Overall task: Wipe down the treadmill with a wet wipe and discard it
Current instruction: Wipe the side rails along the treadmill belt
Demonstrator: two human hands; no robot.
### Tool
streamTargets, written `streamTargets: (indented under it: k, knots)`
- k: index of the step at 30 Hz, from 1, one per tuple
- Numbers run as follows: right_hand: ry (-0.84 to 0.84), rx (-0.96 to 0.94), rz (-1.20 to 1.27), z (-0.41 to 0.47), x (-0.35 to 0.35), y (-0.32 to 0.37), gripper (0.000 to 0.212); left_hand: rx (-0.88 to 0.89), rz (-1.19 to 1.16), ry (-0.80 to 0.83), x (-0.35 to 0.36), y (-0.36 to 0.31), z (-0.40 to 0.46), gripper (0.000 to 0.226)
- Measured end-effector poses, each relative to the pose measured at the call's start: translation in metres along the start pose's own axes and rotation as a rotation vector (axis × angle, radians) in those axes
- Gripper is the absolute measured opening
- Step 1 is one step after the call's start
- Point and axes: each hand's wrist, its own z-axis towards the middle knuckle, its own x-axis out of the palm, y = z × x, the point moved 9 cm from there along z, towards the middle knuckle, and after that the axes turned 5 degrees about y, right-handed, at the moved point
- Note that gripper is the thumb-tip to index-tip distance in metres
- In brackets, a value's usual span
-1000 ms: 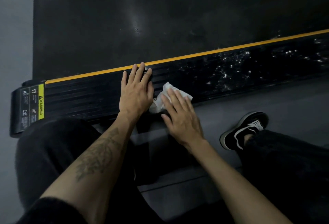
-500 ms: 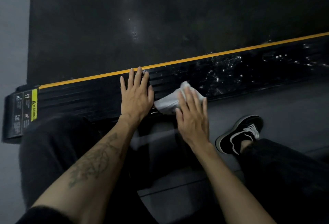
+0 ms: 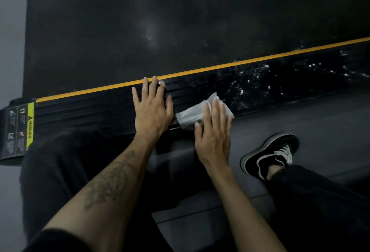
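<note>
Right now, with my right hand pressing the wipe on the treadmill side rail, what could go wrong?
1. The wet wipe is bunched under the right hand, so it may smear rather than lift the white specks ahead on the side rail.
2. The left hand rests flat on the rail, which may be slick where wiped; it could slip.

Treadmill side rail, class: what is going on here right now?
A person is crouched beside the treadmill's black side rail. The right hand presses a white wet wipe flat against the rail, fingers straight. The left hand rests flat on the rail just beside it, fingertips near the yellow stripe. To the right of the wipe the rail glistens with small specks or droplets. The wipe is in use, not yet discarded.
</note>
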Motion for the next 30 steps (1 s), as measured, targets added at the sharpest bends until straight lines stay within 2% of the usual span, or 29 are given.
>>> streamTargets:
  k: [2,5,7,10,13,15,18,20,23,25,26,30]
  knots:
    - [0.008,0.0,0.068,-0.002,0.008,0.02,0.065,0.005,0.016,0.011,0.002,-0.002,0.001,0.059]
    - [0.097,-0.281,0.01,-0.008,0.016,0.037,0.062,0.014,0.029,0.037,0.005,-0.004,0.001,0.059]
    - [0.118,-0.372,-0.096,-0.003,0.01,0.02,0.061,0.01,0.031,0.04,0.005,-0.003,0.002,0.059]
    - [0.078,-0.178,-0.118,0.008,-0.004,-0.017,0.061,0.005,0.036,0.053,0.007,-0.002,0.003,0.058]
    - [-0.001,0.044,0.007,0.012,-0.005,-0.015,0.059,0.002,0.03,0.048,0.005,-0.002,0.003,0.059]
    - [-0.02,0.035,0.07,0.012,0.001,0.009,0.06,0.003,0.019,0.048,0.004,-0.003,0.002,0.06]
    - [0.071,-0.254,0.024,0.009,0.011,0.037,0.058,0.01,0.007,0.056,0.003,-0.003,0.002,0.061]
    - [0.08,-0.321,-0.04,0.014,0.006,0.021,0.057,0.015,0.007,0.053,0.002,-0.004,0.002,0.06]
    - [0.057,-0.067,-0.044,0.026,-0.002,-0.017,0.059,0.011,0.011,0.058,0.003,-0.003,0.003,0.058]
    - [0.011,0.076,-0.006,0.026,-0.001,-0.009,0.061,0.008,0.015,0.051,0.004,-0.004,0.003,0.059]
    - [-0.002,0.073,0.013,0.025,0.002,0.005,0.061,0.009,0.013,0.049,0.003,-0.004,0.003,0.06]
    - [0.102,-0.302,-0.004,0.018,0.017,0.049,0.059,0.017,0.005,0.053,0.004,-0.003,0.003,0.062]
